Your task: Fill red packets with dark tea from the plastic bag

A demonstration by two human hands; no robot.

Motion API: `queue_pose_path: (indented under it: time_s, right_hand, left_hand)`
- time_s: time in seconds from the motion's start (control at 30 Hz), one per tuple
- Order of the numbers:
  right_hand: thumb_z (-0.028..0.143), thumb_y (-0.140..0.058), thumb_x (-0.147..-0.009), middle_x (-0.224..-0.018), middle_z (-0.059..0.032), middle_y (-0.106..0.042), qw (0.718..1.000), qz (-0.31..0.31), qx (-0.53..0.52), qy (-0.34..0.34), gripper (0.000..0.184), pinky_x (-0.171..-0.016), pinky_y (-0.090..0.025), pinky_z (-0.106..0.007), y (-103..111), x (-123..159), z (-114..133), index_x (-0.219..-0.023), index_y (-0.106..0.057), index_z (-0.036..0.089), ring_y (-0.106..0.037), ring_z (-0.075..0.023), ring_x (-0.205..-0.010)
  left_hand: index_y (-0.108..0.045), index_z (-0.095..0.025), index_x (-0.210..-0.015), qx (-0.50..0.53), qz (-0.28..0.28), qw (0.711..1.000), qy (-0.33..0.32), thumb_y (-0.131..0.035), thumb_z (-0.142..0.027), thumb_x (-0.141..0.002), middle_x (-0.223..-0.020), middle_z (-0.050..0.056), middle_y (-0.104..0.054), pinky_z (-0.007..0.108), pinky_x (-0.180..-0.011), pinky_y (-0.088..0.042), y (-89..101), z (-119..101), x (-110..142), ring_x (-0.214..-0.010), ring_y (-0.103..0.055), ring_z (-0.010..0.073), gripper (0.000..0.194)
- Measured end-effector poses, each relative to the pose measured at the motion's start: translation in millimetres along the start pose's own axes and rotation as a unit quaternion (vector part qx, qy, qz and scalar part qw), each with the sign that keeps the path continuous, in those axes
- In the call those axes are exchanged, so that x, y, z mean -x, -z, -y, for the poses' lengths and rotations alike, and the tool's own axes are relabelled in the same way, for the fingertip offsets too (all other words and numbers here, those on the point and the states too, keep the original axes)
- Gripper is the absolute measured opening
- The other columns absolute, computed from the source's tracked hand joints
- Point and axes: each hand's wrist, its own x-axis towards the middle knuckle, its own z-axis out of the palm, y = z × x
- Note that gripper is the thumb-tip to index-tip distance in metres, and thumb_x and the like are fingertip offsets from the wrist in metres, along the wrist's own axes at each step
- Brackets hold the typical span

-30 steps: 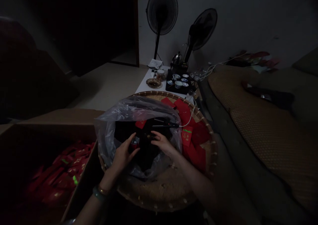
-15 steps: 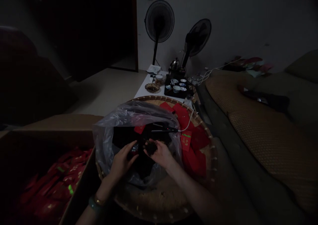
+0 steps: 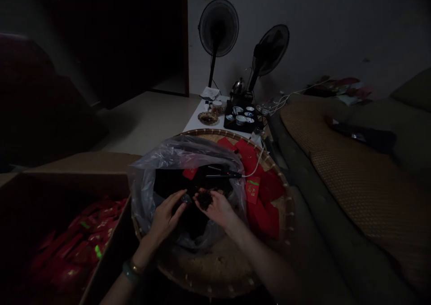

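Observation:
My left hand [image 3: 167,215] curls its thumb and fingers round a small shiny packet [image 3: 185,198], mostly hidden by the hand. Beside it, my right hand [image 3: 217,208] is turned palm up, its fingers cupped under a small heap of dark loose tea leaves [image 3: 204,200]. Both hands are over a large clear plastic bag [image 3: 143,183], open at the top and full of dark leaves. Inside the bag's mouth lie a red packet [image 3: 190,173] and a black two-armed tool [image 3: 224,175] with a red light and white cord. A round woven tray [image 3: 215,273] carries the bag.
Several red packets [image 3: 252,189] lie on the tray's right side. At left stands a cardboard box [image 3: 90,163] holding many red packets. Behind are a white table [image 3: 193,124], a black tea tray with cups [image 3: 232,126] and two fans [image 3: 218,28]. A mat-covered seat [image 3: 336,161] runs along the right.
My right hand has turned palm up and lifted a heap of tea leaves from the bag towards the packet. My left hand stays round the packet. The view has shifted slightly.

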Motion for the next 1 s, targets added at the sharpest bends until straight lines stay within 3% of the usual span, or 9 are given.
queue_pose_path:
  time_s: [0.17,0.33,0.43,0.63,0.8,1.0]
  right_hand:
    - [0.027,-0.04,-0.084,-0.083,-0.0103,-0.063,1.0,0.01,0.025,0.008,0.022,-0.079,-0.048,-0.029,-9,9,-2,-0.09,-0.054,0.011,-0.062,-0.0169,-0.083]
    - [0.021,-0.043,-0.074,-0.086,-0.0102,-0.064,0.998,0.05,0.045,-0.008,0.024,-0.083,-0.046,-0.034,-10,16,-1,-0.094,-0.054,0.011,-0.061,-0.0179,-0.084]
    - [0.013,-0.044,-0.068,-0.088,-0.0092,-0.064,0.994,0.07,0.079,-0.03,0.033,-0.085,-0.045,-0.037,-5,18,2,-0.099,-0.053,0.012,-0.062,-0.0181,-0.084]
    - [0.019,-0.044,-0.075,-0.096,-0.0093,-0.063,0.992,0.064,0.096,-0.046,0.03,-0.086,-0.044,-0.042,1,18,8,-0.104,-0.051,0.014,-0.062,-0.0199,-0.089]
    - [0.022,-0.045,-0.078,-0.097,-0.0114,-0.063,0.992,0.066,0.109,-0.02,0.027,-0.084,-0.046,-0.037,-2,21,8,-0.102,-0.051,0.012,-0.063,-0.0198,-0.09]
    - [0.02,-0.046,-0.078,-0.094,-0.0117,-0.064,0.982,0.114,0.151,0.005,0.026,-0.086,-0.046,-0.033,-15,29,12,-0.1,-0.053,0.01,-0.063,-0.0186,-0.088]
  left_hand:
    - [-0.06,-0.022,-0.11,0.033,-0.078,0.995,0.056,-0.045,-0.034,-0.087,-0.112,0.006,-0.057,0.032,-0.091,-0.044,-6.7,-9,-2,-0.105,-0.054,0.0175,0.03]
    - [-0.065,-0.021,-0.103,0.015,-0.124,0.987,0.1,-0.051,-0.033,-0.081,-0.09,0.006,-0.051,0.028,-0.068,-0.048,-10.6,-12,-7,-0.078,-0.054,0.0144,0.029]
    - [-0.065,-0.019,-0.105,0.03,-0.111,0.987,0.116,-0.05,-0.03,-0.078,-0.081,0.004,-0.048,0.025,-0.061,-0.046,-10.6,-10,-8,-0.066,-0.05,0.0115,0.032]
    - [-0.067,-0.018,-0.103,0.076,-0.078,0.983,0.148,-0.044,-0.028,-0.077,-0.068,0.002,-0.048,0.025,-0.061,-0.043,-12.6,-3,-5,-0.065,-0.05,0.013,0.036]
    - [-0.067,-0.018,-0.103,0.088,-0.064,0.98,0.165,-0.043,-0.03,-0.078,-0.067,0.002,-0.052,0.025,-0.061,-0.042,-16.4,0,-7,-0.066,-0.052,0.0135,0.036]
    - [-0.06,-0.015,-0.109,0.101,-0.021,0.976,0.193,-0.051,-0.031,-0.073,-0.075,0.002,-0.061,0.023,-0.058,-0.042,-16.8,-11,-20,-0.064,-0.056,0.0128,0.041]
